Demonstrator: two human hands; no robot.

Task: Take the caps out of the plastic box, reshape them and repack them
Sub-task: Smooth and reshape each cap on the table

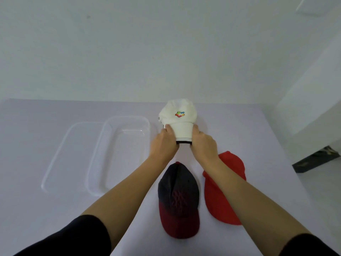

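Unpacking complete: the plastic box (127, 143) lies empty. Left hand (164, 143) and right hand (203, 143) grip the white cap (178, 117) brim, reshaping; repacking remains.

white cap (178, 117): covered along both brim sides by the gripping hands; underside out of sight; multicoloured emblem too small to read.
left hand (163, 143): unseen at the fingertips, tucked under the brim.
right hand (203, 145): likewise hidden at the fingertips.
red cap (217, 200): crossed by the right forearm, right side covered.
dark cap (178, 198): blurred at the front pattern.
plastic box (127, 154): masked at its near corner by the left forearm.
lid (60, 157): lost at its right edge against the box wall; touching or overlapping, cannot tell.
sleeves (73, 239): cut off by the bottom edge.
dark object (313, 161): cropped at the right edge, unidentifiable.
counter (55, 218): cut off left and bottom.
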